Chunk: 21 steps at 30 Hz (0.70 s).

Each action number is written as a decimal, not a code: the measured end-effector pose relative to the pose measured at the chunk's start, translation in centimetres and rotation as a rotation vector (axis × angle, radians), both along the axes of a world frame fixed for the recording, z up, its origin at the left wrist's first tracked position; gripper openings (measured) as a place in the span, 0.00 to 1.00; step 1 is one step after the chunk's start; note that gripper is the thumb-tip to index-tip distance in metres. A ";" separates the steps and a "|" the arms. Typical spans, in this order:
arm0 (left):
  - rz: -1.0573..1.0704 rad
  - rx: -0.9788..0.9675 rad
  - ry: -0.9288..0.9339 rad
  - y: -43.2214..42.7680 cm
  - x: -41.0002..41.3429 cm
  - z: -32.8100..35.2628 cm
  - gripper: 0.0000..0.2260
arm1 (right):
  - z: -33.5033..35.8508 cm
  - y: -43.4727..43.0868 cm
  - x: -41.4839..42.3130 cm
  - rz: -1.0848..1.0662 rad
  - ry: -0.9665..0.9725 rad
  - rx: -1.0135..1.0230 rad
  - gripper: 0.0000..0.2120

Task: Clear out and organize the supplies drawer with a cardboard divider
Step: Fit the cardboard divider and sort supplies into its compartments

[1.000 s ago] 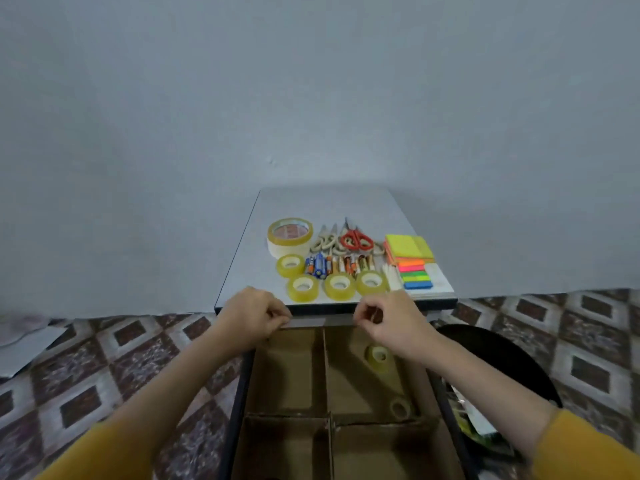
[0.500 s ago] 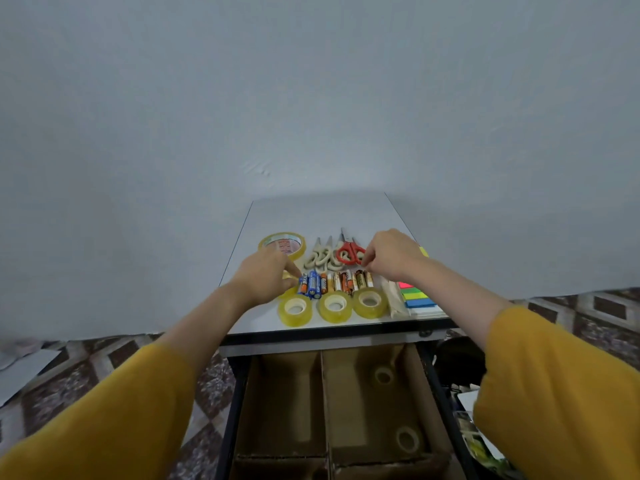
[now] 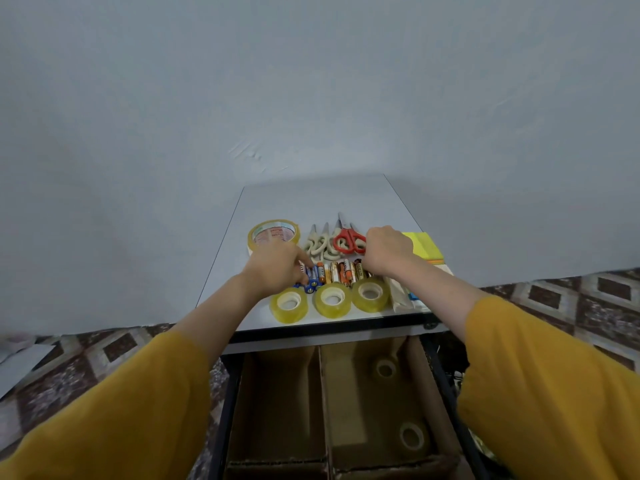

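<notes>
Gathering the batteries (image 3: 341,271) looks to be the step in hand. The left hand (image 3: 277,268) and right hand (image 3: 388,252) are curled down at either end of the row on the surface (image 3: 311,202), though an actual grip cannot be told. The row is best squeezed inward from both ends, lifted level and lowered into the open drawer (image 3: 225,427) below, left of the cardboard divider (image 3: 320,393).

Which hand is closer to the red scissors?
Right. The right hand is just beside the red scissors, on the right of their handles. The left hand is farther off, below and left of them, at the batteries.
</notes>
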<state>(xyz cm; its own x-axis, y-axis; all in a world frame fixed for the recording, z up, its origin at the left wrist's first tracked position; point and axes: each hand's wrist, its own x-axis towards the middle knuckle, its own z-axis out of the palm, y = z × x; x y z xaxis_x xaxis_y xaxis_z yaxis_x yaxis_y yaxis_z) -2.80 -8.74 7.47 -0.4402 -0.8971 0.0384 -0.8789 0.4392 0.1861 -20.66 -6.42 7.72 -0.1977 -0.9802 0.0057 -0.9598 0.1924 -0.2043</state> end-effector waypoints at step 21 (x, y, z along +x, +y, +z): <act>-0.048 0.129 -0.173 -1.9 0.0 1.6 0.26 | -0.5 0.0 -1.0 -0.074 -0.197 -0.109 0.18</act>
<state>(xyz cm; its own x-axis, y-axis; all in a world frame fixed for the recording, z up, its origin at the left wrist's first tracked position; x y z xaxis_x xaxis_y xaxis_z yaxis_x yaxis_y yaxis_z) -2.85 -10.62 9.05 -0.4725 -0.8676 -0.1553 -0.8813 0.4634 0.0922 -21.63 -6.43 7.27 -0.2770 -0.9587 0.0650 -0.8833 0.2274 -0.4099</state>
